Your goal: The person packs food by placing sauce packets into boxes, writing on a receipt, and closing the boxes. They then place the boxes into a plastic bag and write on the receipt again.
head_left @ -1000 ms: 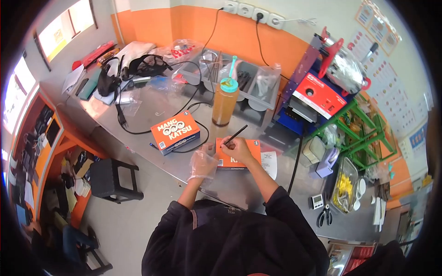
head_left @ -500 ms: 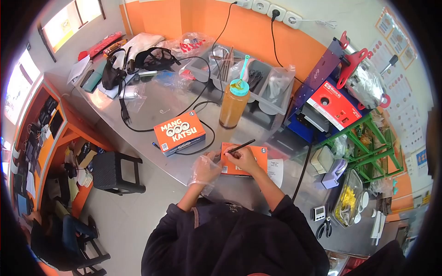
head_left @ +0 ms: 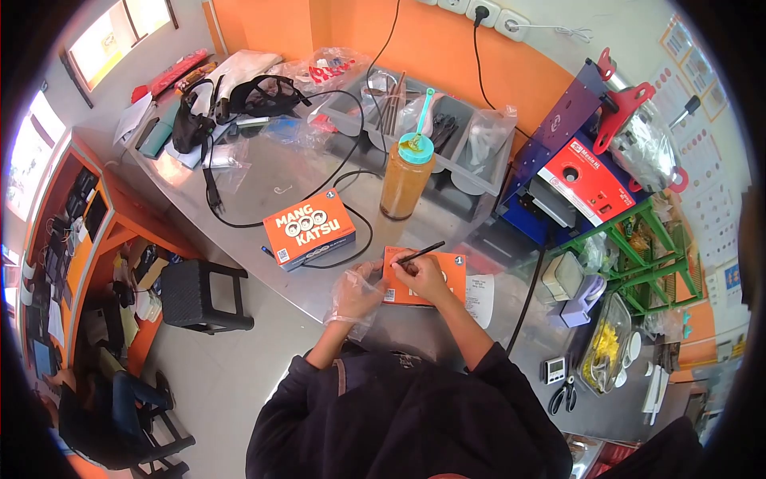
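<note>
My right hand (head_left: pixel 424 279) pinches a black marker pen (head_left: pixel 421 252), its tip down on the lid of an orange cardboard box (head_left: pixel 456 275). The hand covers most of the lid's print. My left hand (head_left: pixel 357 295), in a clear plastic glove, holds the same box at its left edge with fingers curled; some fingertips are hard to make out. A printed paper receipt (head_left: pixel 480 298) lies to the right of the box. Farther left stands a second orange box (head_left: pixel 309 228) reading "MANG KATSU". Behind them is a brown sauce bottle (head_left: pixel 407 185) with a turquoise lid.
A grey divided tray (head_left: pixel 477 177) with utensils sits at the back. On the right are a red and blue machine (head_left: pixel 582 180), a timer (head_left: pixel 554 370), scissors (head_left: pixel 563 394) and a glass dish (head_left: pixel 604 351). Black cables cross the steel table. A seated person (head_left: pixel 104 407) is lower left, near a stool (head_left: pixel 203 294).
The view has shifted slightly. My right hand and the pen have moved a little over the lid, and more of the receipt shows. My left hand stays at the box's edge.
</note>
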`<state>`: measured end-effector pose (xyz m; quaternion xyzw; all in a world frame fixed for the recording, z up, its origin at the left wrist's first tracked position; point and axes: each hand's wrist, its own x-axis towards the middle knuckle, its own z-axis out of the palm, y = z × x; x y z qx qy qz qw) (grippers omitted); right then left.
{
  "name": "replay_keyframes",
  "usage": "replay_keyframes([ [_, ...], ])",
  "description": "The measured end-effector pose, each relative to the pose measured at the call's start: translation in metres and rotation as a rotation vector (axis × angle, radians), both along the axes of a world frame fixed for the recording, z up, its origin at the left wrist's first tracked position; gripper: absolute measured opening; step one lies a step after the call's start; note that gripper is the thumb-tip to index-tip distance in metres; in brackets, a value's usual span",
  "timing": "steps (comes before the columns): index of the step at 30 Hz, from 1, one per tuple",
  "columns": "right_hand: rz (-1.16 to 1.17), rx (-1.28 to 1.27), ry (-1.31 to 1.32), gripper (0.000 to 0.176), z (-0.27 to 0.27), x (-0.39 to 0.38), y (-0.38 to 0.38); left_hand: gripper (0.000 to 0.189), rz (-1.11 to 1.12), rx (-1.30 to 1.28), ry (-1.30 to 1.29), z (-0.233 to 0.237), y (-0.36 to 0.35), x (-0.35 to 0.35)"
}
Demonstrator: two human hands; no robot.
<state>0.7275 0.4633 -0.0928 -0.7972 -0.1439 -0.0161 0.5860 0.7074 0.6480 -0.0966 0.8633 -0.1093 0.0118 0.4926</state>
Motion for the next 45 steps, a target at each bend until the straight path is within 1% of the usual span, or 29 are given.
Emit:
replay_keyframes([
  [2, 0.004, -0.013, -0.008, 0.007, 0.0, 0.001, -0.001, 0.04, -0.011, -0.05, 0.008, -0.005, 0.0, 0.001],
  [8, -0.005, 0.042, 0.037, 0.006, -0.002, 0.001, 0.0, 0.042, -0.021, 0.012, 0.056, 0.003, 0.001, 0.001],
  [11, -0.022, 0.0, 0.019, 0.007, -0.001, 0.002, 0.0, 0.042, -0.012, -0.002, 0.051, 0.0, 0.0, 0.001],
  [14, -0.027, 0.033, 0.03, 0.007, 0.001, 0.001, 0.001, 0.041, -0.03, -0.052, 0.043, -0.003, 0.001, 0.002],
  [17, -0.049, 0.02, 0.021, 0.007, 0.002, 0.0, 0.002, 0.042, -0.024, -0.029, 0.051, -0.001, 0.001, 0.001],
  [20, -0.027, -0.008, 0.015, 0.007, -0.005, 0.002, -0.001, 0.043, -0.027, 0.011, -0.002, -0.009, 0.001, 0.003],
  [23, -0.062, 0.035, 0.009, 0.007, -0.004, 0.001, 0.002, 0.043, -0.033, -0.018, 0.039, -0.003, 0.002, 0.002],
  [26, -0.044, -0.002, 0.005, 0.007, -0.001, 0.0, 0.001, 0.043, -0.033, -0.002, 0.042, 0.002, 0.001, 0.002],
  [29, -0.083, 0.084, -0.009, 0.007, -0.007, 0.001, 0.004, 0.043, -0.033, -0.038, 0.046, -0.002, 0.002, 0.002],
  [35, -0.036, -0.017, 0.014, 0.008, -0.004, 0.001, -0.002, 0.042, -0.014, -0.043, 0.023, -0.005, 0.0, 0.002],
  [37, -0.059, -0.026, 0.002, 0.008, -0.004, 0.002, 0.001, 0.043, -0.009, -0.012, 0.063, 0.003, 0.001, 0.003],
  [38, -0.074, -0.031, -0.001, 0.008, -0.004, 0.0, 0.002, 0.044, -0.011, 0.003, 0.086, 0.005, 0.0, 0.002],
  [41, -0.126, 0.232, 0.1, 0.008, 0.009, -0.007, 0.003, 0.048, -0.018, -0.014, 0.006, -0.009, 0.001, 0.003],
  [44, -0.5, 0.399, 0.088, 0.009, 0.02, -0.021, -0.032, 0.048, -0.018, -0.064, -0.001, 0.006, 0.003, -0.002],
  [45, -0.582, 0.385, 0.1, 0.016, 0.033, -0.032, -0.053, 0.054, 0.006, -0.023, -0.032, 0.008, 0.003, -0.003],
])
